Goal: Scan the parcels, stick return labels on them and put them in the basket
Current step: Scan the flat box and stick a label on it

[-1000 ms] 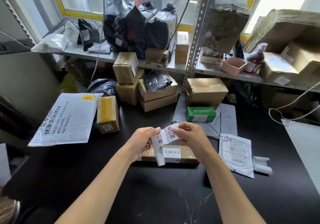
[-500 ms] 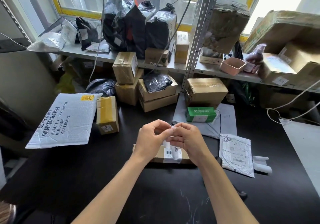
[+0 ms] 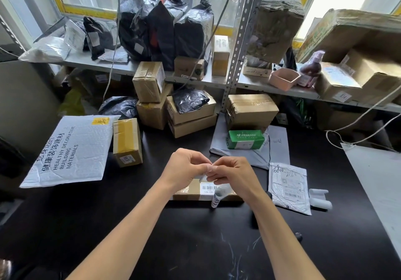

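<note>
Both hands (image 3: 211, 171) pinch a label strip (image 3: 217, 197) over a black table (image 3: 195, 247) — parcel-crowded shelf (image 3: 260, 86) behind.

Flat brown cardboard parcel (image 3: 191, 192) lies at ctr of black tabletop (image 3: 195, 247), hands above it. Large white bubble mailer (image 3: 69, 149) to left; small white poly mailer (image 3: 289, 187) to right; stacked cardboard boxes (image 3: 173, 108) behind.

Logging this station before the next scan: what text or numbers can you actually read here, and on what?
"HEALTHY DECORATIVE BUILDING MATERIALS", beside blurred Chinese characters: white bubble mailer.
"159 159" under a barcode: flat brown parcel beneath the hands.
Roughly "3346", uncertain: yellow-taped carton.
Too small or blurred: green box, white poly mailer, the label strip the right hand pinches, shelf parcels.
</note>
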`<state>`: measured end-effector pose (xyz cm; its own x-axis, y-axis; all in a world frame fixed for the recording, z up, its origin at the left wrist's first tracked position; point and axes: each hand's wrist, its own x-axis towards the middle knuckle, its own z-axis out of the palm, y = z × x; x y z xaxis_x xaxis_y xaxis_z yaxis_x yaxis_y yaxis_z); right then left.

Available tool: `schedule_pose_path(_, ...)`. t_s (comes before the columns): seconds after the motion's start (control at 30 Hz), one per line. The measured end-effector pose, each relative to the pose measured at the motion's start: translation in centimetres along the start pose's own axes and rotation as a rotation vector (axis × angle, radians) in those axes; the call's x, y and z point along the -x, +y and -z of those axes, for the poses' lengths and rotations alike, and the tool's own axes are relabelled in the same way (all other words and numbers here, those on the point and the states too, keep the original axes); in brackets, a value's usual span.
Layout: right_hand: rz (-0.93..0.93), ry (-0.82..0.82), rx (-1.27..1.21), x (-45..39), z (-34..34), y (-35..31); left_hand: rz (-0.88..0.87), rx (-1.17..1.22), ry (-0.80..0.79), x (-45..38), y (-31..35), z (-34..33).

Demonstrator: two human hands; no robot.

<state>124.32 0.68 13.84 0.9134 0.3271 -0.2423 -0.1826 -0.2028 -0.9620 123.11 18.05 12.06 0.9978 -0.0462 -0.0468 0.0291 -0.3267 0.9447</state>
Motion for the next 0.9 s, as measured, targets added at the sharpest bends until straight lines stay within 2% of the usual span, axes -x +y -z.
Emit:
schedule_pose_path(0.17,0.004,-0.004,0.009,0.3,0.2,0.6,-0.057,-0.191,-0.007,-0.1,0.5,-0.3)
schedule_pose_path(0.3,0.004,0.037,0.001,0.5,0.0,1.1,-0.012,-0.222,0.020,-0.2,0.2,-1.2)
schedule_pose_path(0.37,-0.004,0.088,-0.011,0.5,0.0,1.5,0.072,-0.120,0.077,-0.3,0.0,-1.8)
schedule_pose_path(0.5,-0.064,0.187,-0.034,1.1,1.0,3.0,0.352,0.250,0.236,-0.9,-1.3,-2.4)
schedule_pose_path(0.6,-0.127,0.259,-0.055,2.0,2.3,4.3,0.474,0.447,0.327,-0.9,-2.3,-2.3)
schedule_pose_path(0.67,-0.189,0.327,-0.040,2.5,3.4,5.6,0.507,0.513,0.390,-0.7,-2.7,-2.1)
schedule_pose_path(0.73,-0.251,0.401,0.098,3.0,4.6,7.0,0.503,0.508,0.416,-0.5,-3.0,-2.1)
schedule_pose_path(0.83,-0.329,0.498,0.413,3.5,5.3,7.4,0.449,0.524,0.395,0.0,-3.3,-2.6)
schedule_pose_path(0.9,-0.318,0.544,0.422,3.2,4.7,6.8,0.381,0.487,0.390,0.3,-3.4,-3.1)
